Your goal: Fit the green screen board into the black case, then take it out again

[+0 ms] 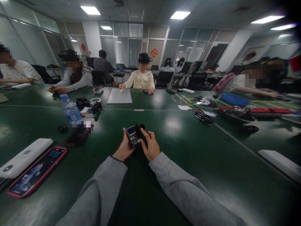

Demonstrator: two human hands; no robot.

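Over the middle of the green table [164,175], my left hand [124,147] grips a small circuit board device [133,137] by its left side. A little blue-lit screen sits at its upper end, with bare components below. My right hand [150,146] curls its fingers around a black piece [139,129] lying close against the device's right side. It looks like a case part, but the fingers cover much of it. Whether the two parts are joined cannot be seen. Grey sleeves cover both my forearms.
To the left lie a pink-cased phone [37,171], a white power bank [25,157] and a water bottle [70,108]. Cables and tools [203,116] and a blue tray [234,99] lie at the right. A person [142,78] sits opposite by a white board [119,95].
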